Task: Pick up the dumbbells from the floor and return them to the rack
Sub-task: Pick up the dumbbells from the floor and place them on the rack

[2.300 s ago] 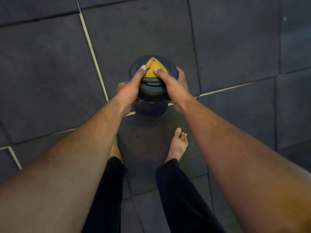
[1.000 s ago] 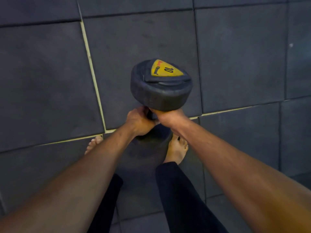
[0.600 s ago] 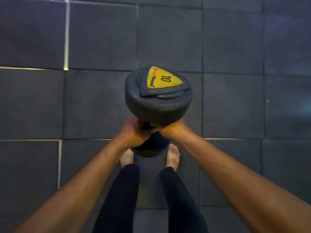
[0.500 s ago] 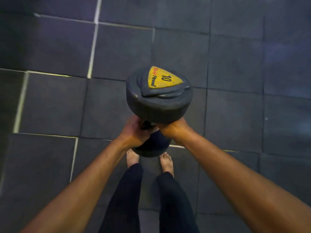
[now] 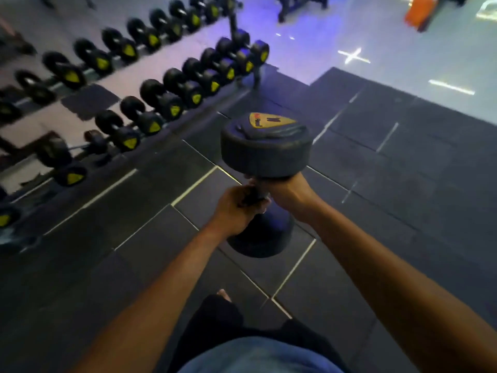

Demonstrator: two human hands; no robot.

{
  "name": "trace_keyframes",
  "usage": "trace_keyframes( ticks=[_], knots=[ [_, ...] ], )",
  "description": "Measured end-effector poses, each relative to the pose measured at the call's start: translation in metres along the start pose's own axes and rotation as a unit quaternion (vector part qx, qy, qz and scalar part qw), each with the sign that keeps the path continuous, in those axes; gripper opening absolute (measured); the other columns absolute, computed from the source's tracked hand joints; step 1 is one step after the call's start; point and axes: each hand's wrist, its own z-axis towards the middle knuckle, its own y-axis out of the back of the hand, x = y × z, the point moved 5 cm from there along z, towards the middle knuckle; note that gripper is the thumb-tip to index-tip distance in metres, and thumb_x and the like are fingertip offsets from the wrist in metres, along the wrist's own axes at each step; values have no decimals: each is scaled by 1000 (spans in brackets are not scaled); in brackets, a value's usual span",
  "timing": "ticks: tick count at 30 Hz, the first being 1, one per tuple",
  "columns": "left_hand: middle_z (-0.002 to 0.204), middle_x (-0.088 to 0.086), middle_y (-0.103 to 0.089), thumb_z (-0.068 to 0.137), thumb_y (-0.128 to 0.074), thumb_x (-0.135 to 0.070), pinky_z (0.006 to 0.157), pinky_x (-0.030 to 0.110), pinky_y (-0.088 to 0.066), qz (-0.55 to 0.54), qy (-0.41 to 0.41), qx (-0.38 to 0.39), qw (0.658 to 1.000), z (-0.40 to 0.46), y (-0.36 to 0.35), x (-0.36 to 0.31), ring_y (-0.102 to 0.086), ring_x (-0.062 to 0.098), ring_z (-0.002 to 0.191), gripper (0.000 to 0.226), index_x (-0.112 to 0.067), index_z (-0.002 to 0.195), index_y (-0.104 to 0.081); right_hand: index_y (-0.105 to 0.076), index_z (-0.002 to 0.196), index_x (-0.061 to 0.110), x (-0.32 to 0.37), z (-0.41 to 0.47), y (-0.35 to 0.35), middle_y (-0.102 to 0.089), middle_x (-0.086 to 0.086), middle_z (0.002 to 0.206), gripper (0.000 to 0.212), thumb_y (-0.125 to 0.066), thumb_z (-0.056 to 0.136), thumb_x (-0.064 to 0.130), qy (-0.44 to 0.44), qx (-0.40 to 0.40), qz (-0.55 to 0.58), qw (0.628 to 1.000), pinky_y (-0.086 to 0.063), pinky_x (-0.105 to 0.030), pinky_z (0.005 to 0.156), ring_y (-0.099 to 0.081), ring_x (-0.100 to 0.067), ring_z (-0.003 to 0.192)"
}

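Gripping the handle of a black dumbbell (image 5: 265, 154), the left hand (image 5: 235, 211) and right hand (image 5: 289, 196) are both wrapped tight around it, holding it upright above the dark tiled floor (image 5: 390, 184), well apart from the rack (image 5: 150, 84). Its upper head shows a yellow label whose number is blurred; its lower head is partly hidden behind the hands. The rack stands to the upper left, its two rows filled with yellow-marked dumbbells, smeared by motion blur. Bare floor lies between it and the held dumbbell. One more dumbbell (image 5: 63, 165) rests low by the rack's near end; whether on the floor, I cannot tell. A bare toe (image 5: 223, 294) peeks out below.
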Motion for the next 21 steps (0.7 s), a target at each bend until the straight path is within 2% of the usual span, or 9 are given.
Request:
trace_keyframes(
  ticks=[3, 6, 8, 10, 13, 16, 17, 19, 21],
  knots=[
    [75, -7, -78, 84, -82, -25, 70, 14, -48, -25, 22, -83, 996, -10, 64, 1, -67, -6, 70, 11, -29, 77, -75, -75, 90, -3, 37, 27, -60, -76, -6, 82, 38, -77, 60, 20, 16, 47, 15, 999, -53, -31, 64, -63, -11, 79],
    [68, -15, -76, 85, -83, -16, 67, 13, -49, -76, 43, -150, 985, -17, 131, 15, -66, -8, 69, 27, -32, 66, -73, -69, 88, -10, 70, 50, -135, -69, -12, 85, 47, -74, 56, 25, 19, 111, 40, 993, -49, -34, 65, -59, -21, 83],
    [57, -25, -69, 86, -81, 0, 62, 6, -47, -110, 64, -189, 974, -18, 172, 34, -61, -18, 60, 43, -35, 62, -68, -71, 93, -9, 80, 68, -184, -69, -12, 87, 29, -79, 70, 6, 8, 151, 46, 987, -54, -32, 64, -61, -18, 83],
    [52, -30, -64, 85, -76, 10, 61, 2, -47, -143, 76, -233, 959, -17, 224, 59, -60, -20, 56, 47, -32, 68, -64, -64, 108, -22, 87, 86, -244, -65, -18, 90, 24, -72, 88, -12, -20, 193, 88, 977, -54, -28, 58, -62, -17, 75],
    [57, -13, -70, 86, -71, 15, 62, 9, -51, -142, 98, -269, 948, -10, 305, 100, -63, -6, 57, 48, -27, 61, -69, -62, 99, -21, 89, 123, -338, -57, -19, 79, 18, -71, 86, -12, -64, 240, 107, 963, -44, -29, 47, -53, -18, 54],
    [71, 12, -73, 88, -70, 9, 64, 16, -51, -122, 129, -281, 943, -3, 374, 132, -65, 13, 66, 36, -16, 62, -69, -59, 60, 1, 86, 161, -423, -50, -10, 52, 6, -60, 66, 2, -96, 254, 86, 959, -39, -36, 53, -46, -21, 45],
    [73, 14, -74, 87, -74, 0, 66, 18, -52, -120, 139, -292, 939, 2, 397, 144, -67, 15, 68, 30, -16, 62, -70, -58, 54, 10, 84, 175, -450, -50, -3, 47, 12, -59, 64, 3, -109, 259, 88, 956, -41, -33, 51, -47, -18, 42],
    [74, 8, -78, 77, -78, -26, 75, 32, -57, -106, 164, -302, 933, 12, 438, 174, -73, 19, 72, 19, -18, 62, -72, -59, 58, 14, 82, 199, -494, -53, 2, 47, 14, -64, 67, 6, -130, 265, 78, 952, -39, -22, 44, -50, -11, 42],
    [71, 7, -76, 72, -71, -34, 81, 45, -58, -107, 176, -303, 930, 26, 474, 197, -73, 21, 73, 19, -18, 62, -71, -63, 69, 9, 80, 224, -535, -60, -3, 58, 19, -70, 83, -1, -155, 284, 91, 942, -40, -23, 44, -56, -15, 54]
  ],
)
